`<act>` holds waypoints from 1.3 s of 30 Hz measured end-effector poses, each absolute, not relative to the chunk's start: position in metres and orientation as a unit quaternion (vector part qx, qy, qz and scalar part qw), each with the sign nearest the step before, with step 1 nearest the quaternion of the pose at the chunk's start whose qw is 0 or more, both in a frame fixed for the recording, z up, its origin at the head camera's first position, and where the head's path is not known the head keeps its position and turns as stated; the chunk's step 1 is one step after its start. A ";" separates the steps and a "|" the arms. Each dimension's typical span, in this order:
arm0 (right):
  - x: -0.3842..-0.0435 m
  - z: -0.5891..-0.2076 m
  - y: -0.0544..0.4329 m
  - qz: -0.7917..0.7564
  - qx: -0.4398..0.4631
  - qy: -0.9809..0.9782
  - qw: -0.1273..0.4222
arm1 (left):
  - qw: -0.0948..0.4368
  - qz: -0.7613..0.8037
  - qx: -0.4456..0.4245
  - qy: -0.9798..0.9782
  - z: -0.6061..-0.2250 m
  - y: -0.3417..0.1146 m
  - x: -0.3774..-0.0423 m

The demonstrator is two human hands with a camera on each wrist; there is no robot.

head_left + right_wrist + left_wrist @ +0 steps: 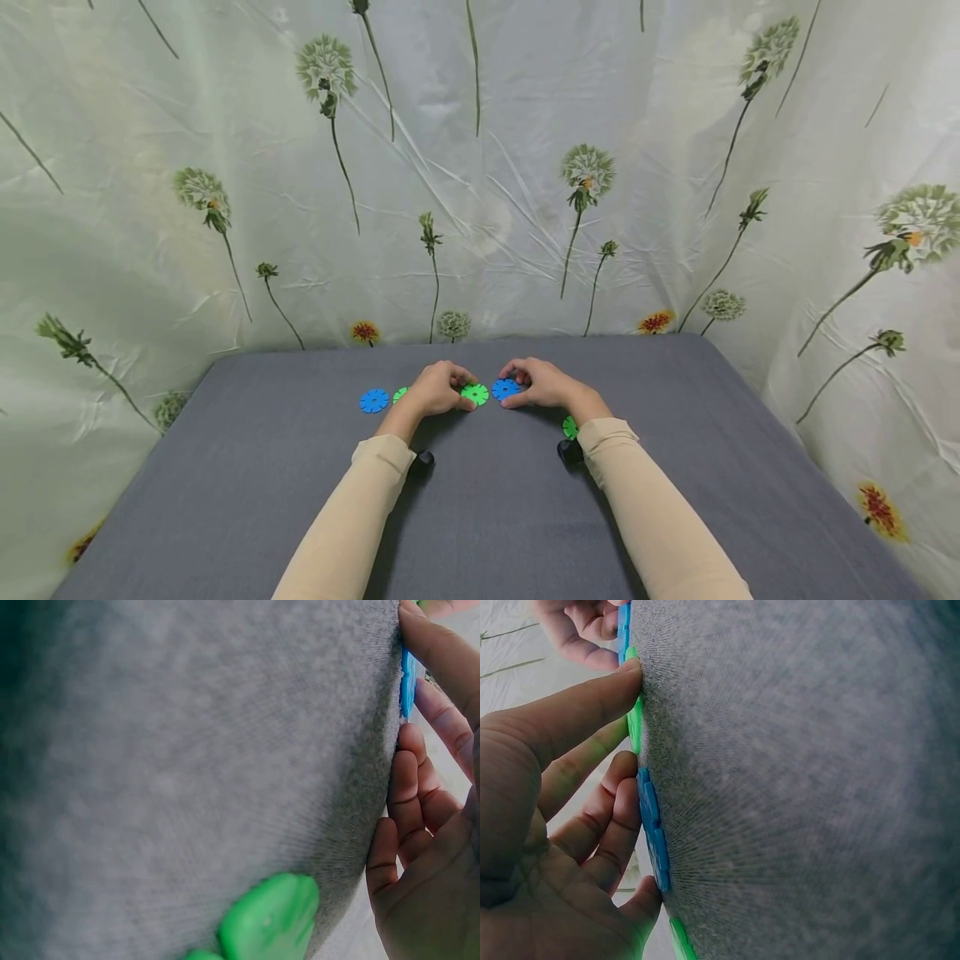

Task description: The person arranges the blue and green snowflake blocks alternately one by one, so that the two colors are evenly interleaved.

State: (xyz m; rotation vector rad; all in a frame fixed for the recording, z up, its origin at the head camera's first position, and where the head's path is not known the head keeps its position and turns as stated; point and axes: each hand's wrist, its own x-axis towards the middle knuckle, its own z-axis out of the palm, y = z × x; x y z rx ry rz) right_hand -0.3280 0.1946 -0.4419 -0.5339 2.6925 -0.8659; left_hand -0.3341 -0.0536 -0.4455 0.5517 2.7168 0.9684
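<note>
Flat, notched plastic discs lie in a row on the grey cloth. My left hand point(438, 388) holds a green disc point(475, 394) by its edges, between thumb and fingers. To its right, my right hand point(549, 385) has thumb and fingers around the rim of a blue disc point(506, 389). The two discs lie side by side with a small gap. In the left wrist view another blue disc point(654, 832) lies under the left hand's other fingers; the head view hides it behind that hand.
Left of the left hand lie a blue disc point(373, 401) and a partly covered green disc point(400, 394). A green piece point(570, 427) sits below the right wrist, partly hidden by it. Behind the grey table point(487, 517) hangs a flowered curtain point(510, 208).
</note>
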 end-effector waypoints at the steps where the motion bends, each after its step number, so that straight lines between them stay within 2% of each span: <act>1: -0.328 -0.442 0.195 -0.300 -0.184 0.927 0.131 | 0.101 0.326 0.189 0.921 -0.446 -0.054 -0.334; 26: -0.326 -0.444 0.196 -0.310 -0.171 0.926 0.130 | 0.099 0.319 0.204 0.920 -0.447 -0.052 -0.334; 39: -0.320 -0.432 0.216 -0.319 -0.164 0.923 0.140 | 0.091 0.268 0.226 0.932 -0.441 -0.050 -0.337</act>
